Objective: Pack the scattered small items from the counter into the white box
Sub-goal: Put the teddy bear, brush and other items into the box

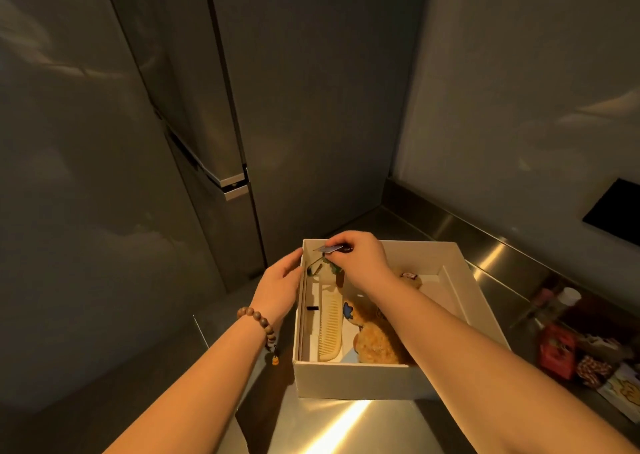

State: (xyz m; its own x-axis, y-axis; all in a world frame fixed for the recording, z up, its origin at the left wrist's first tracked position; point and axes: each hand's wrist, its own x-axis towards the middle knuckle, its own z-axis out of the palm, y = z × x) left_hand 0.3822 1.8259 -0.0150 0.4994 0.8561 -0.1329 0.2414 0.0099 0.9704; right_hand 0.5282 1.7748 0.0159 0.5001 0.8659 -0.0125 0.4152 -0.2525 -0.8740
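Right hand: I see my right hand (360,257) over the far-left corner of the white box (349,381), fingers (337,240) pinched together on a small flat card (329,248) — thumb side hidden, so I can't tell how deep the pinch goes.

Card: held roughly level, long axis running left to right, just above the box's far rim and inside its left wall.

Drop line: straight down from the pinch lies a green-rimmed item (323,266), too small for me to name, and nearer to me a pale comb (330,329) lying along the left wall — the card would land on or beside these.

Left hand: my left hand (278,289) rests flat against the outside of the left wall, fingers straight, steadying the box.

Already packed: comb and a tan plush toy (375,342).

Still out: a red packet (557,351) and other small things on the tabletop (346,426), right of the box — nearer my right hand, I'd judge.
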